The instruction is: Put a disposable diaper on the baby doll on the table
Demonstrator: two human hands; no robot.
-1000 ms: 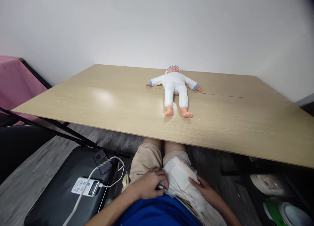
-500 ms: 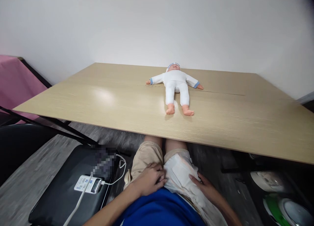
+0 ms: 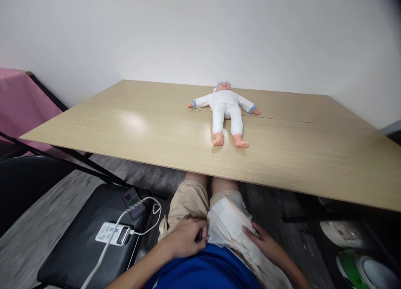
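A translucent white plastic bag (image 3: 227, 222) lies over my right thigh, its loose end trailing toward my waist. My left hand (image 3: 189, 237) rests on my left thigh beside the bag's edge, fingers curled in toward the thumb, with nothing visible in them. At the bag's other side, my right hand (image 3: 261, 239) lies with fingers stretched and apart, the thumb against the plastic. On the table a baby doll (image 3: 225, 103) in a white suit with blue cuffs and a printed white headband lies on its back, arms spread, feet toward me. Neither hand touches it.
The wooden table (image 3: 150, 147) has its near edge above my knees. To my left a black stool (image 3: 75, 243) carries a white device (image 3: 112, 234) with a cable (image 3: 102, 257). A pink cloth (image 3: 25, 101) hangs farther left. Round containers (image 3: 369, 266) stand low on the right.
The fingers of my left hand have curled in from lying flatter on the thigh. The bag has shifted slightly. My right hand and the doll stay in place.
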